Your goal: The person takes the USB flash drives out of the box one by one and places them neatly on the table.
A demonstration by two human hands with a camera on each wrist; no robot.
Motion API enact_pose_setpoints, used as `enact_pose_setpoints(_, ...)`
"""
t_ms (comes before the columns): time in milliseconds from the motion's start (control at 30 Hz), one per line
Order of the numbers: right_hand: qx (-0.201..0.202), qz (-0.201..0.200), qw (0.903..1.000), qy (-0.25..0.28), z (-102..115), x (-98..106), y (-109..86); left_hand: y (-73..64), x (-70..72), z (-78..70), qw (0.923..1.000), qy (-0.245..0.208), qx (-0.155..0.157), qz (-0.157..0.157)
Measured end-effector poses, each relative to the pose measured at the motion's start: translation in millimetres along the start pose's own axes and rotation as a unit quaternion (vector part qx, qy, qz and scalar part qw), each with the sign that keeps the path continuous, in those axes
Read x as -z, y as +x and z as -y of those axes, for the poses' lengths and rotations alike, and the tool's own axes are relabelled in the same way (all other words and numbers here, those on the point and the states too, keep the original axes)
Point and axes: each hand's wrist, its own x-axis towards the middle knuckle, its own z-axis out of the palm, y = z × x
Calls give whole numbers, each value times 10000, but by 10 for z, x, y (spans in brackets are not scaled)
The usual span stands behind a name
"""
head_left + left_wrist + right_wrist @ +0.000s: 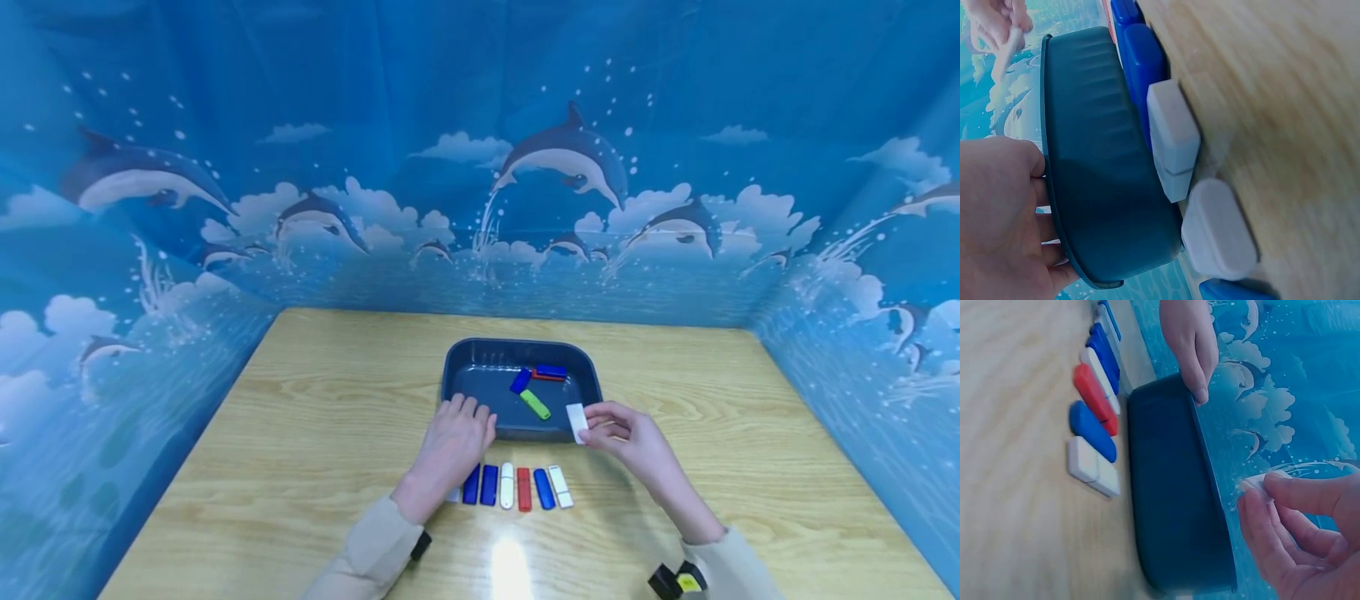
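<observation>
My right hand pinches a white USB flash drive between thumb and fingertips, above the near right corner of a dark blue plastic tray. On the tray's near left rim is my left hand, its fingers hooked over the edge; the left wrist view shows them passing behind the rim. Inside the tray lie a green flash drive, a dark blue one, and another blue one over a red one.
In front of the tray, flash drives stand in a row, among them a red one, a blue one and a white one. My left forearm hides the row's left end. A dolphin-print curtain encloses the wooden table.
</observation>
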Motion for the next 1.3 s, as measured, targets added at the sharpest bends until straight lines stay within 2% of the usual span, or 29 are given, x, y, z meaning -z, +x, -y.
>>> enact_pose_setpoints(100, -9, 49, 10000, -17, -72, 11, -113, 0, 1, 1, 10000, -4, 7, 7)
enact_pose_setpoints(300, 73, 443, 9982, 407, -236, -34, -298, -1, -8, 15, 9999, 56, -32, -108)
enact_pose_setpoints(467, 11, 806, 9933, 830, -374, -84, -330, -4, -6, 14, 9999, 71, -10, -125)
enact_pose_setpoints(600, 25, 937, 9916, 889, -457, -103, -301, -7, -10, 9, 10000, 32, 10, -55)
enact_pose_setpoints(767, 200, 988, 9931, 598, -508, -121, -264, -9, -3, 0, 10000, 32, 7, -30)
enact_pose_setpoints(900, 165, 985, 9943, 368, -519, -142, -242, -8, 2, -2, 10000, 30, 8, -41)
enact_pose_setpoints(1133, 270, 686, 9949, -682, -501, -187, -238, -10, 6, -5, 9999, 51, -18, -110)
enact_pose_setpoints(1300, 224, 635, 9934, -933, -477, -201, -268, -8, 7, -7, 9999, 30, -22, -97)
